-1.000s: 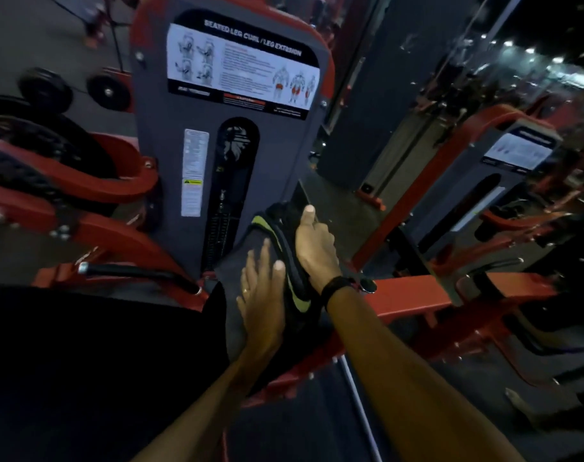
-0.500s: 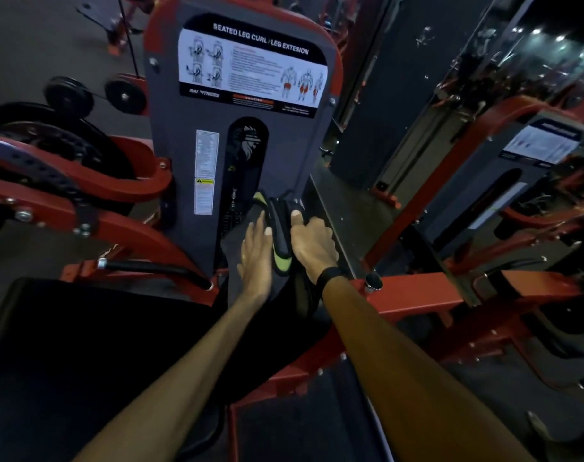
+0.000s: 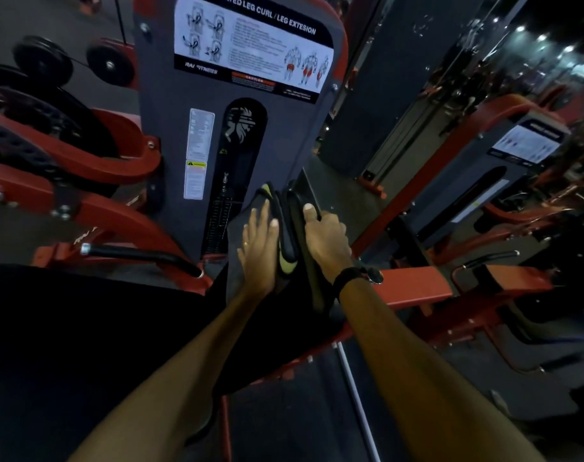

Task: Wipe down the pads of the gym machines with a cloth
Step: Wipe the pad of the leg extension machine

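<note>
Black cloth [image 3: 289, 235] with yellow-green trim lies bunched between my two hands, near the far end of the dark pad [image 3: 237, 248] that runs away from me toward the grey weight tower [image 3: 224, 135]. My left hand [image 3: 259, 248] lies flat on the pad with its fingers straight and together, its thumb side touching the cloth's left edge. My right hand [image 3: 325, 236] is curled round the cloth's right side, thumb on top, knuckles up; a black wristband [image 3: 347, 278] sits on that wrist. Both forearms reach in from the bottom edge of the view. Left of the pad, a black seat [image 3: 84, 315] fills the lower left corner, with a black-gripped handle [image 3: 140, 256] just beyond it. Red frame [image 3: 414, 285] juts out to the right of the pad, beside my right wrist. On the tower, the white chart [image 3: 250, 45] reads "SEATED LEG CURL / LEG EXTESION".
</note>
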Action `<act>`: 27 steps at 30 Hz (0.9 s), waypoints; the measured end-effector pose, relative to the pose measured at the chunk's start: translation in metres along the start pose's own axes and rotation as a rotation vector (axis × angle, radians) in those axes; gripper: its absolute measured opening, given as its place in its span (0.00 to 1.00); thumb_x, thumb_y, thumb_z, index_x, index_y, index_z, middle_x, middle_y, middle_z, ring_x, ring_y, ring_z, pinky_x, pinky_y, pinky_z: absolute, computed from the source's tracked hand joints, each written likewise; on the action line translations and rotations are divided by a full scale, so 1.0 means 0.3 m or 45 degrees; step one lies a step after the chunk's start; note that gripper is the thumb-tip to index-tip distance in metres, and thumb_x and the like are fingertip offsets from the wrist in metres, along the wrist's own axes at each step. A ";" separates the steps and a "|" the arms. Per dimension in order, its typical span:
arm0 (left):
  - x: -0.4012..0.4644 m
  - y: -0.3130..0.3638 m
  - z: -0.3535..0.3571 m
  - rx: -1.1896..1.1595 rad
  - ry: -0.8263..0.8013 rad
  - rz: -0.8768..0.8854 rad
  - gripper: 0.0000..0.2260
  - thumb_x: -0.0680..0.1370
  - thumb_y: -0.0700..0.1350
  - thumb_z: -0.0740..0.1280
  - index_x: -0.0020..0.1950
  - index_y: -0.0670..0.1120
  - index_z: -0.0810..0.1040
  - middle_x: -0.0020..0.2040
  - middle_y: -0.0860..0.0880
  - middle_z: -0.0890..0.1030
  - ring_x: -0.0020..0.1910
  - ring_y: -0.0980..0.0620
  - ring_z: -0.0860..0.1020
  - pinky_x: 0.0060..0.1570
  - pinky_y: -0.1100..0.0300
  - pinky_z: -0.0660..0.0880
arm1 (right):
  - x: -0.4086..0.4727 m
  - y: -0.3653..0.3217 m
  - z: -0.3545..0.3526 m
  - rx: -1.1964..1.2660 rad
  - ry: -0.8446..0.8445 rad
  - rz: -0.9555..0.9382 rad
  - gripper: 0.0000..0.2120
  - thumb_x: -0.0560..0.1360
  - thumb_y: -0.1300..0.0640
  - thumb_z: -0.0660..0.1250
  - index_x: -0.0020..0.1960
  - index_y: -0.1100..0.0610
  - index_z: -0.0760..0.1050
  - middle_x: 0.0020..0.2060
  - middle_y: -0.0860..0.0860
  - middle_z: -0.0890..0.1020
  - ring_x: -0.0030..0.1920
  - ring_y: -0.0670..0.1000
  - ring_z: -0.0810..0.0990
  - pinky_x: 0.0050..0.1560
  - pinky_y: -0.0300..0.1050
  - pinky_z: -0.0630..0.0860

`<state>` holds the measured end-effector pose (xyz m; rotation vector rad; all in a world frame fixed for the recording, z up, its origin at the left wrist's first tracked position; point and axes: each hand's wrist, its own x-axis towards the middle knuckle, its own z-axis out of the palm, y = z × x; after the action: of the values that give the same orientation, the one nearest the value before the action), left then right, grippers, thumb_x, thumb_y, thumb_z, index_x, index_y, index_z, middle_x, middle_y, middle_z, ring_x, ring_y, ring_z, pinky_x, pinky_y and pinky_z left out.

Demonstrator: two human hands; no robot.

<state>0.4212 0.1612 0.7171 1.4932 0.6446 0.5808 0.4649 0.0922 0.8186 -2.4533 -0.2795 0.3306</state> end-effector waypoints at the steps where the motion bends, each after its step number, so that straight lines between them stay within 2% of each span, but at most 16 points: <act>1: 0.013 -0.017 -0.006 0.000 -0.002 -0.005 0.29 0.76 0.66 0.46 0.79 0.65 0.53 0.82 0.56 0.52 0.81 0.54 0.47 0.77 0.38 0.41 | -0.001 -0.002 -0.001 -0.007 0.001 0.000 0.27 0.84 0.39 0.50 0.73 0.56 0.68 0.71 0.57 0.70 0.69 0.61 0.70 0.69 0.56 0.63; 5: -0.001 -0.094 -0.022 0.058 -0.006 0.033 0.32 0.74 0.74 0.43 0.76 0.67 0.52 0.82 0.56 0.52 0.81 0.54 0.47 0.78 0.40 0.42 | -0.003 -0.004 0.001 -0.036 0.010 0.002 0.28 0.85 0.39 0.50 0.75 0.58 0.65 0.73 0.58 0.67 0.71 0.61 0.68 0.70 0.55 0.62; 8: -0.095 -0.139 -0.010 0.057 0.015 0.010 0.25 0.78 0.68 0.46 0.75 0.68 0.52 0.82 0.54 0.52 0.81 0.52 0.48 0.76 0.35 0.47 | -0.003 0.000 0.003 -0.051 0.019 -0.008 0.28 0.85 0.39 0.50 0.75 0.58 0.65 0.73 0.57 0.68 0.71 0.61 0.69 0.70 0.56 0.63; 9: -0.137 -0.152 -0.006 0.016 0.016 0.042 0.24 0.78 0.68 0.46 0.75 0.70 0.52 0.82 0.55 0.51 0.81 0.51 0.48 0.76 0.34 0.48 | 0.000 0.000 0.005 -0.056 0.023 -0.010 0.28 0.84 0.39 0.50 0.75 0.58 0.66 0.72 0.57 0.69 0.70 0.61 0.70 0.70 0.57 0.64; 12: -0.285 -0.126 0.023 0.058 -0.006 0.173 0.22 0.78 0.71 0.39 0.73 0.78 0.45 0.82 0.55 0.49 0.82 0.50 0.46 0.77 0.33 0.44 | 0.009 0.003 0.015 -0.056 0.036 -0.003 0.28 0.84 0.38 0.50 0.71 0.56 0.70 0.69 0.57 0.73 0.66 0.61 0.73 0.69 0.59 0.68; 13: -0.321 -0.090 0.034 0.108 -0.013 0.159 0.23 0.77 0.70 0.38 0.73 0.77 0.44 0.82 0.56 0.48 0.81 0.51 0.44 0.77 0.36 0.41 | 0.011 0.001 0.018 -0.058 0.047 0.001 0.27 0.83 0.38 0.50 0.69 0.56 0.71 0.68 0.57 0.74 0.66 0.61 0.74 0.68 0.59 0.69; 15: -0.365 0.006 0.046 0.192 -0.046 0.099 0.26 0.75 0.69 0.39 0.74 0.73 0.45 0.82 0.57 0.47 0.81 0.53 0.43 0.76 0.39 0.42 | 0.017 -0.001 0.019 -0.054 0.065 0.020 0.26 0.84 0.38 0.50 0.68 0.56 0.73 0.66 0.57 0.75 0.65 0.61 0.74 0.67 0.58 0.69; 17: -0.345 0.054 0.032 0.270 -0.078 0.091 0.29 0.72 0.71 0.39 0.74 0.72 0.46 0.82 0.53 0.49 0.80 0.50 0.47 0.76 0.39 0.47 | 0.020 -0.002 0.018 -0.039 0.070 0.027 0.25 0.84 0.39 0.51 0.67 0.55 0.74 0.65 0.57 0.77 0.65 0.61 0.75 0.66 0.57 0.70; 19: -0.280 0.034 -0.018 0.345 -0.073 0.210 0.31 0.73 0.73 0.42 0.77 0.71 0.51 0.80 0.48 0.54 0.77 0.45 0.53 0.74 0.38 0.53 | 0.020 -0.003 0.016 -0.024 0.073 0.024 0.24 0.84 0.40 0.52 0.65 0.55 0.75 0.64 0.57 0.78 0.63 0.60 0.76 0.65 0.57 0.71; 21: -0.216 -0.032 -0.067 0.439 -0.099 0.377 0.30 0.76 0.74 0.42 0.77 0.70 0.53 0.77 0.47 0.58 0.75 0.43 0.58 0.71 0.34 0.57 | 0.021 0.000 0.015 -0.019 0.075 0.009 0.23 0.84 0.41 0.52 0.63 0.56 0.76 0.62 0.58 0.78 0.63 0.61 0.76 0.65 0.57 0.72; 23: -0.190 -0.098 -0.082 0.496 -0.127 0.504 0.28 0.77 0.74 0.40 0.77 0.72 0.49 0.80 0.48 0.55 0.79 0.43 0.51 0.73 0.32 0.51 | 0.020 0.003 0.017 -0.007 0.075 -0.004 0.23 0.84 0.41 0.52 0.62 0.56 0.75 0.61 0.57 0.78 0.61 0.61 0.76 0.65 0.58 0.72; 25: -0.193 -0.129 -0.069 0.414 -0.129 0.518 0.27 0.78 0.73 0.42 0.77 0.73 0.46 0.82 0.50 0.48 0.81 0.46 0.44 0.75 0.32 0.47 | 0.025 0.009 0.021 0.003 0.069 -0.005 0.23 0.84 0.39 0.52 0.62 0.55 0.75 0.61 0.55 0.77 0.61 0.59 0.76 0.65 0.59 0.71; 27: -0.230 -0.130 -0.049 0.327 -0.121 0.470 0.26 0.79 0.72 0.43 0.77 0.73 0.45 0.83 0.53 0.44 0.82 0.48 0.44 0.75 0.32 0.49 | 0.028 0.015 0.025 0.008 0.059 0.001 0.24 0.83 0.38 0.51 0.63 0.54 0.74 0.61 0.54 0.76 0.61 0.58 0.76 0.66 0.60 0.71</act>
<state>0.3603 0.1228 0.6807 1.8895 0.3799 0.7221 0.4710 0.0954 0.8087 -2.4514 -0.2575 0.2741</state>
